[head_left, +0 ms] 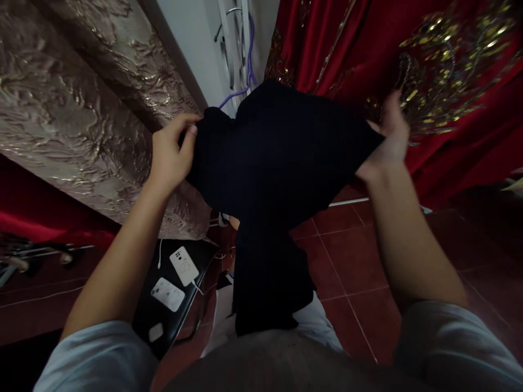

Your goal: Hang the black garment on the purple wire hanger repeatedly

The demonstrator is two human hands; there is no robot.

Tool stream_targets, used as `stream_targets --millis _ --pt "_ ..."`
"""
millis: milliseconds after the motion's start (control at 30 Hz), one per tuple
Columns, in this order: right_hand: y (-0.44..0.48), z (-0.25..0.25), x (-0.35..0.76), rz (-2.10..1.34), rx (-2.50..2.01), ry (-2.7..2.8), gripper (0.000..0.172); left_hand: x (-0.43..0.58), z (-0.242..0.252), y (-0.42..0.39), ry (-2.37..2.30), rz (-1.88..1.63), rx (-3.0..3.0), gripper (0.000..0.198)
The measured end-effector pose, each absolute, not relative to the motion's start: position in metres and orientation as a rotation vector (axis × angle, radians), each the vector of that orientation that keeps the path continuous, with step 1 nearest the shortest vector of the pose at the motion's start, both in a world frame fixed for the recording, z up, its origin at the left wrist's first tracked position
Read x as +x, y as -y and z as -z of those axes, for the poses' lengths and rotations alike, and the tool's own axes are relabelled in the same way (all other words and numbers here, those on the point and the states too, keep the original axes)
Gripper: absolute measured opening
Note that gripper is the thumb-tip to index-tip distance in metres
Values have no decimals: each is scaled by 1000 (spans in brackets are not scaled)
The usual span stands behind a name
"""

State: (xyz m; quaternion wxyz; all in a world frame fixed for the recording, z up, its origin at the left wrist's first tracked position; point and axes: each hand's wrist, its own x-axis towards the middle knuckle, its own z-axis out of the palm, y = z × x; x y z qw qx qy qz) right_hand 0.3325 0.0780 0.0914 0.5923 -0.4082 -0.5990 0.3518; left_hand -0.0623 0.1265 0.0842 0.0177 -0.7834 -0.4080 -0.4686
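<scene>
The left hand [170, 155] is pinching the upper left edge of a soft black cloth garment [278, 158] between thumb and bent fingers, closed tightly on the fabric. The right hand [389, 142] is holding the garment's opposite corner low against the palm while its fingers are standing up loosely; that hand is blurred, so the exact grip is hard to make out. The garment is hanging stretched in the air between the two hands, in front of the person's chest, with a long narrower part dropping down toward the lap. Behind the left hand a beige-gold embossed shiny fabric [61, 109] is hanging, and behind the right hand a deep red drape with gold sequin embroidery [449, 76] is filling the upper right. A thin purple wire hanger [247, 81] is showing against the white wall [192, 38], just above the garment's top edge. Below, on a glossy black surface [147, 310] near the left forearm, a white phone with a cable plugged in [183, 265] and a second white flat phone [167, 294] are lying side by side, backs up. The dark red tiled floor [359, 261] is spreading out under the right arm.
</scene>
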Motion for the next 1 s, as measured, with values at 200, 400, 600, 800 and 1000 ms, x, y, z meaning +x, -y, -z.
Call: stream_targets --millis 200,400,600,800,1000 --pt "-49 -127 315 -1064 -828 1232 6 -38 -96 -117 1178 1442 -2456 48" --pt "-37 -117 293 -855 -729 1200 18 -32 -98 -90 1187 1563 -2538 41" --pt "6 -101 268 -815 -732 1620 12 -15 -106 -53 1308 2046 -2979 35" --pt "20 -68 232 -973 -509 2451 34 -15 -85 -10 1962 1951 -2946 26" --pt "-46 -40 267 -581 -810 2064 63 -65 -85 28 1718 559 -3336 13"
